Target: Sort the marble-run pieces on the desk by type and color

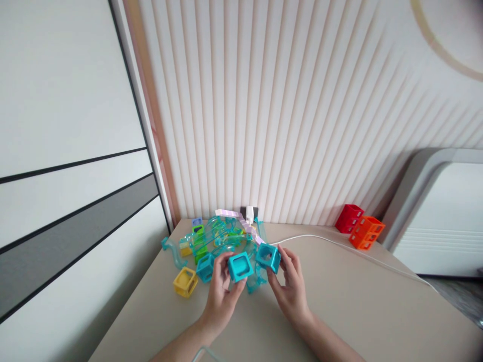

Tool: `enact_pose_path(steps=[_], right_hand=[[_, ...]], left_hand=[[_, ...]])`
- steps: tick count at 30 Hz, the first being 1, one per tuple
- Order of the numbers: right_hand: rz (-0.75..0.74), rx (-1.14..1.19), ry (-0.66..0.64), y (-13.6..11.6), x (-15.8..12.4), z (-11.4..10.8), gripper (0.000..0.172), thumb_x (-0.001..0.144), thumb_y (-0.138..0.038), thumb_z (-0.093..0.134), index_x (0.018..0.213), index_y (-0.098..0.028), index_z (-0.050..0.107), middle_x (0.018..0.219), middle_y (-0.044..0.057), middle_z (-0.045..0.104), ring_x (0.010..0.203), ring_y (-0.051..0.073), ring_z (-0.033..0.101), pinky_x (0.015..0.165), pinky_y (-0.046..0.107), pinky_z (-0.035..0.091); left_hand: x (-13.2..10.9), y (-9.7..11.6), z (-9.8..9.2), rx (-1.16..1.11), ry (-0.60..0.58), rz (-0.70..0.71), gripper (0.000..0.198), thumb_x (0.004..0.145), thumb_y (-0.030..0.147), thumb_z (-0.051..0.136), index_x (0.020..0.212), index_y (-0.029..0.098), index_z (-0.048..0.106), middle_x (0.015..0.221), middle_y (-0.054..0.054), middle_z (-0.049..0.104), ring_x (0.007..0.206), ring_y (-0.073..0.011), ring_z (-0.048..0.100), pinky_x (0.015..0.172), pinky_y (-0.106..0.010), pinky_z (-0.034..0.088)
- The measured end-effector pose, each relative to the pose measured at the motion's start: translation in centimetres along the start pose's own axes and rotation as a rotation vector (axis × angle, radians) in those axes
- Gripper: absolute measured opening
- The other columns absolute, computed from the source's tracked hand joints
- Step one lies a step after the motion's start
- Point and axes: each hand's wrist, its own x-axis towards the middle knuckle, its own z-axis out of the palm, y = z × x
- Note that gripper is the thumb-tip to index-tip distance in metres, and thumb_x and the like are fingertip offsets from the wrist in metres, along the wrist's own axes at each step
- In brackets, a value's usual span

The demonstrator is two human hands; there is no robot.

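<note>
My left hand (221, 291) grips a teal hollow cube (240, 266) between thumb and fingers, a little above the beige table (339, 301). My right hand (289, 284) grips a second teal hollow cube (268, 257) close beside the first; I cannot tell whether the two cubes touch. Just behind both hands lies a heap of clear teal track pieces and coloured cubes (217, 239). A third teal cube (206, 267) sits left of my left hand, and a yellow cube (185, 281) lies further left.
A red cube (349, 218) and an orange cube block (367, 233) stand at the back right by the ribbed wall. A white cable (358, 254) runs from a wall plug (249, 213) across the table. A white and grey unit (441, 211) stands at right.
</note>
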Motion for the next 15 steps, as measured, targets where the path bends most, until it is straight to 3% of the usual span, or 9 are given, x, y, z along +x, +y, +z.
enact_pose_path(steps=[8, 12, 15], right_hand=[[0.087, 0.080, 0.030, -0.8, 0.3, 0.4, 0.040, 0.094, -0.029, 0.065, 0.132, -0.029, 0.053, 0.121, 0.011, 0.053, 0.110, 0.027, 0.062, 0.091, 0.042, 0.059], [0.123, 0.151, 0.054, -0.8, 0.4, 0.6, 0.035, 0.095, -0.032, 0.063, 0.128, -0.028, 0.051, 0.118, 0.010, 0.056, 0.105, 0.025, 0.064, 0.090, 0.042, 0.060], [0.123, 0.144, 0.035, -0.7, 0.4, 0.5, 0.036, 0.095, -0.034, 0.064, 0.128, -0.028, 0.051, 0.119, 0.011, 0.056, 0.108, 0.026, 0.063, 0.092, 0.044, 0.059]], left_hand=[[-0.5, 1.0, -0.5, 0.339, -0.143, 0.249, 0.048, 0.093, 0.035, 0.064, 0.139, 0.029, 0.052, 0.132, -0.012, 0.058, 0.126, -0.0313, 0.058, 0.104, -0.047, 0.052], [-0.1, 1.7, -0.5, 0.382, -0.167, 0.259, 0.052, 0.095, 0.033, 0.063, 0.145, 0.031, 0.050, 0.123, -0.010, 0.059, 0.115, -0.0278, 0.063, 0.095, -0.042, 0.057], [-0.2, 1.4, -0.4, 0.410, -0.157, 0.235, 0.057, 0.094, 0.033, 0.065, 0.147, 0.030, 0.046, 0.125, -0.010, 0.060, 0.117, -0.0284, 0.062, 0.097, -0.043, 0.055]])
